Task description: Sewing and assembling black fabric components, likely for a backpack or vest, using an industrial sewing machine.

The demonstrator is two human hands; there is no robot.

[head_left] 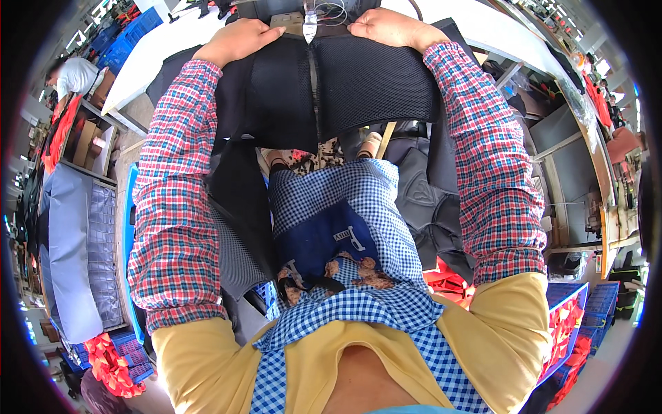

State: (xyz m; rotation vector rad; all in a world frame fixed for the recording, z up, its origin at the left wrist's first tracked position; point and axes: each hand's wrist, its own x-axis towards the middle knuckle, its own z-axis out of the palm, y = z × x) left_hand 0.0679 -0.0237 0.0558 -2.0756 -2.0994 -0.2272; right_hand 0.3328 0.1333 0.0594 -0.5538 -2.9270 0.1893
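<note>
Black mesh fabric (376,86) lies across the sewing machine's bed and drapes over its near edge toward my lap. A seam line runs down between it and the left black panel (276,90), in line with the machine's needle and presser foot (309,29). My left hand (241,40) grips the left panel beside the foot, its thumb pointing inward. On the other side my right hand (392,29) grips the mesh fabric near its far edge, fingers bent. The undersides of both hands are hidden. More black fabric (241,200) hangs down by my left leg.
White table tops (141,65) flank the machine. Dark grey padded covers (424,183) hang by my right leg. Blue crates (567,324) with red strips stand low at the right; red strips (114,366) also lie low left. Another person (76,76) bends at the far left.
</note>
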